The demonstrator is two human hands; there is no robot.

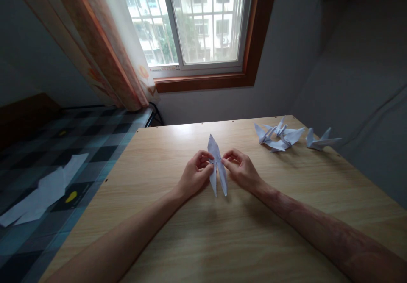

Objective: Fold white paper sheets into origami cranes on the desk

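Observation:
A folded white paper piece [214, 147] is held upright over the middle of the wooden table [165, 147]. Its single point faces the window, and two narrow legs, split apart, point toward me. My left hand [199, 168] pinches its left edge between thumb and fingers near the middle. From the other side, my right hand [240, 166] pinches the right edge at about the same height, fingers curled. Several finished paper cranes [282, 135] sit clustered at the table's far right. One more paper crane [321, 140] stands apart near the right edge.
Left of the table lies a bed with a checked cover [104, 126], with white paper sheets [47, 192] on it. Behind the table are a barred window [206, 24] and an orange patterned curtain [104, 54]. A grey wall [356, 84] borders the right side.

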